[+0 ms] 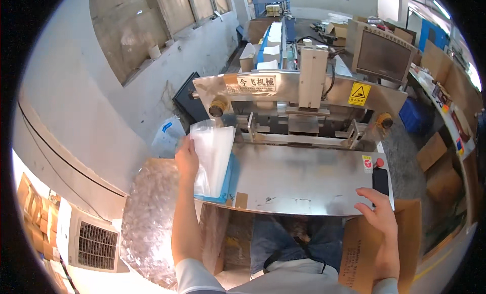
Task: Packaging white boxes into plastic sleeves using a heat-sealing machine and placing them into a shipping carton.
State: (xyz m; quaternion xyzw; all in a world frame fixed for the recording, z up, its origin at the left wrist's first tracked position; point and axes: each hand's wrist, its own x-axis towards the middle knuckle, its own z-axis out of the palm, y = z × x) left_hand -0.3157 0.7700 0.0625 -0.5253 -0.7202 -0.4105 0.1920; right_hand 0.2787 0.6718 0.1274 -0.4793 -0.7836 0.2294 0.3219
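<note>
A stack of clear and white plastic bags [215, 152] lies at the left end of the metal worktable [298, 177], on top of a blue tray [233, 172]. My left hand [187, 160] is at the left edge of the bags, its fingers closed on that edge and partly blurred. At the table's right front corner, my right hand [378, 210] is held with thumb and fingers apart and nothing between them. Just beyond it lies a flat black object [380, 180], beside a red push button [379, 162].
A steel machine frame [334, 86] with a central press head [313, 76] spans the table's far side. At right stands a monitor [383, 53]. A large bag of clear plastic pieces [149, 218] is at my left; a cardboard box [405, 243] stands at my right.
</note>
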